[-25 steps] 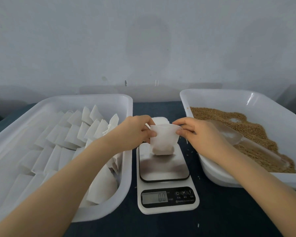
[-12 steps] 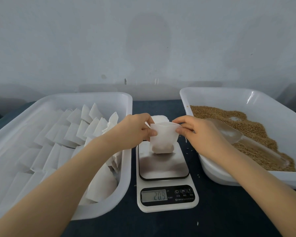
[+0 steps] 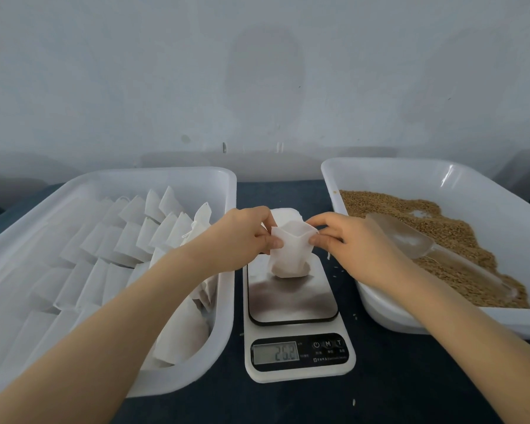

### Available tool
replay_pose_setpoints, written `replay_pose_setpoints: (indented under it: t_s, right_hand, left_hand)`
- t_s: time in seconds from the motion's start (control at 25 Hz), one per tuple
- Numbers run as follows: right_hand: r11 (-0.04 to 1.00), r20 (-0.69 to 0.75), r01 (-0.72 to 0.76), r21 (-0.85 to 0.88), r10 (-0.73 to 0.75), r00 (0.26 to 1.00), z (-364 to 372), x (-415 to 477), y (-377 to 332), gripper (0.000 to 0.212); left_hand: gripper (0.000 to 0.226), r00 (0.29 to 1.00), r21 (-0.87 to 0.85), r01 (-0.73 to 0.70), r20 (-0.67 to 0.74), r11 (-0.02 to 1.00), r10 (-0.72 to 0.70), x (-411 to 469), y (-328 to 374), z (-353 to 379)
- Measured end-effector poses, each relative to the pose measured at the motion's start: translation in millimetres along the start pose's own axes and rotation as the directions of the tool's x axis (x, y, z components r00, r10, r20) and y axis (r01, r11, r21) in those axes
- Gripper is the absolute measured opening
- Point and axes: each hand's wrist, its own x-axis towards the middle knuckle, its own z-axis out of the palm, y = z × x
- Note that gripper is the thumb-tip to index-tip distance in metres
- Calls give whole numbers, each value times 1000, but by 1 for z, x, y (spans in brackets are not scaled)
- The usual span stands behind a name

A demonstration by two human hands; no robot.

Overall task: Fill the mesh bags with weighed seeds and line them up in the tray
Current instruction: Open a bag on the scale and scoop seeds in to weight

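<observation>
Head view: at frame centre, your left hand [image 3: 242,237] and right hand [image 3: 358,240] pinch the open rim of the mesh bag [image 3: 289,258], which sits on the scale [image 3: 291,301]; its display [image 3: 276,352] has climbed from 20.9 to 25.2.

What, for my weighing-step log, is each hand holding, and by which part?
Both hold one mesh bag by its open top rim: the left hand pinches the left edge, the right hand the right edge. Its filled bottom rests on the scale.
</observation>
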Motion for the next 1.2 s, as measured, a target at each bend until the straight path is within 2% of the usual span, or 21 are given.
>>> replay_pose_setpoints:
  t_s: [0.08, 0.12, 0.2, 0.24, 0.32, 0.36, 0.4, 0.48, 0.56, 0.72, 0.84, 0.92, 1.04, 1.12, 1.2]
  right_hand:
    - [999, 15, 6, 54, -7, 1000, -12, -3, -1, 36]
    - [999, -26, 1, 48, 0, 1000, -24, -5, 4, 39]
    - [992, -188, -88, -89, 71, 980, -58, -8, 27, 36]
    - [957, -232, -195, -213, 145, 962, -76, -10, 45, 34]
    - [757, -158, -402, -515, 377, 913, -105, -16, 83, 37]
    - [647, -92, -434, -627, 492, 866, -111, -21, 98, 42]
    - [580, -37, -436, -688, 572, 820, -113, -26, 111, 44]
    - [603, 29, -454, -656, 621, 783, -110, -32, 127, 40]
    - [653, 30, -470, -594, 602, 798, -107, -32, 129, 33]
    - [655, -60, -461, -599, 537, 841, -105, -25, 116, 36]
    - [719, -130, -457, -524, 463, 877, -111, -34, 108, 18]
    - [706, -116, -394, -589, 409, 905, -114, -45, 101, 10]
    - [656, -77, -259, -709, 294, 953, -114, -56, 90, 14]
    - [660, -49, -218, -719, 265, 963, -113, -59, 81, 13]
    - [705, -11, -201, -680, 264, 965, -112, -60, 77, 13]
  left_hand:
    - [18, 1000, 11, 2, 5, 1000, -2, 0, 0, 0]
    - [19, 1000, 23, 1, 5, 1000, -1, 0, 1, 0]
    - [20, 1000, 40, -1, 3, 999, 1, 0, 0, 0]
    - [20, 1000, 42, 1, 1, 999, -1, -1, 0, 0]
    - [20, 1000, 45, 6, -5, 999, -5, -1, 0, 0]
    - [19, 1000, 47, 6, -7, 999, -6, -1, 0, 0]
    - [19, 1000, 49, 6, -5, 999, -6, -1, 0, 0]
    - [20, 1000, 49, 7, 0, 999, -7, -1, 0, 0]
    - [20, 1000, 43, 12, -4, 999, -12, -1, 1, 0]
    - [19, 1000, 46, 6, -5, 999, -6, -2, 1, 0]
    - [19, 1000, 55, 17, -12, 998, -17, -1, 0, 0]
    - [19, 1000, 63, 23, -12, 998, -22, -1, 1, 1]
    - [19, 1000, 72, 24, -9, 997, -24, -1, 2, 1]
    - [18, 999, 79, 33, -3, 996, -33, -1, 3, 2]
    - [17, 999, 74, 41, -3, 996, -41, 0, 3, 2]
